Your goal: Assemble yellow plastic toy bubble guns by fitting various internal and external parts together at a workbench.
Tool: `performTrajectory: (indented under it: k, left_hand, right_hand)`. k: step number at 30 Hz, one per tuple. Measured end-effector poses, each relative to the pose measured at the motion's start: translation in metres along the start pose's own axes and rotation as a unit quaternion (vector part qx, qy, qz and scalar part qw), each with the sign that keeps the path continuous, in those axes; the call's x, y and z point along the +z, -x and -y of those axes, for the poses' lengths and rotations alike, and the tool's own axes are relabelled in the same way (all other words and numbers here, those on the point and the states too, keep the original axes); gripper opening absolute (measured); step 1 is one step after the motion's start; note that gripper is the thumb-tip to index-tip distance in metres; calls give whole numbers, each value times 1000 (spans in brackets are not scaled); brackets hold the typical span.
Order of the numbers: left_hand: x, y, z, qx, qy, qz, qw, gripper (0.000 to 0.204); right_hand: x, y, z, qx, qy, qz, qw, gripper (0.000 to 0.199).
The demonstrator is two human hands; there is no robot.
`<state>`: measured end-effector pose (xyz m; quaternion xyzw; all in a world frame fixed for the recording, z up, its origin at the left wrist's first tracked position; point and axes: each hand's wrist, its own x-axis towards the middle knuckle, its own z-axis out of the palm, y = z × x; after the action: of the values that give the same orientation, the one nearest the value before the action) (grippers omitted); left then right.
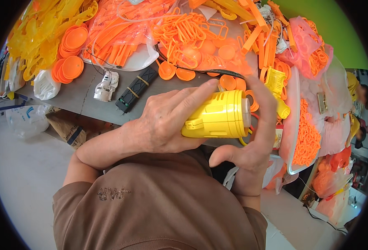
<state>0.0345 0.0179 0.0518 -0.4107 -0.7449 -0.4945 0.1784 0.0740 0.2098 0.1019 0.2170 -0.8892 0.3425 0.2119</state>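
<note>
One yellow tube [219, 114] gripped by left hand [161, 118], nine-o'clock end hidden, right hand [257, 150] spread at three, orange clips [183, 29] heaped uncountably at eleven

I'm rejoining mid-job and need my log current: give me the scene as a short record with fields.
Holding: left hand grips a yellow housing, lying on its side, pale end toward the right
Other hand: right hand, open and curved around that end; contact unclear
Table, near: white plastic part; black block with two tan bands
Table, far: orange round cups; orange loop clips; yellow plastic parts
Right side: translucent tub with small orange pieces
</note>
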Motion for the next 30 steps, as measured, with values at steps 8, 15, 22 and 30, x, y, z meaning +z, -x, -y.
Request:
performTrajectory:
  k: [8, 15, 22, 30]
  left_hand:
    - [-9, 3, -6, 10, 42, 75, 996, 70]
    - [-13, -9, 15, -61, 108, 90, 988, 78]
    - [-50, -4, 18, -269, 462, -70, 843, 88]
    - [-65, 19, 32, -284, 464, -173, 821, 90]
  right_hand:
    - [14, -1, -5, -91, -103, 13, 990, 49]
    - [19, -39, -4, -160, -35, -36, 986, 42]
    - [14, -67, 9, -5, -197, 7, 980, 92]
    - [51, 10, 8, 162, -253, 135, 944, 95]
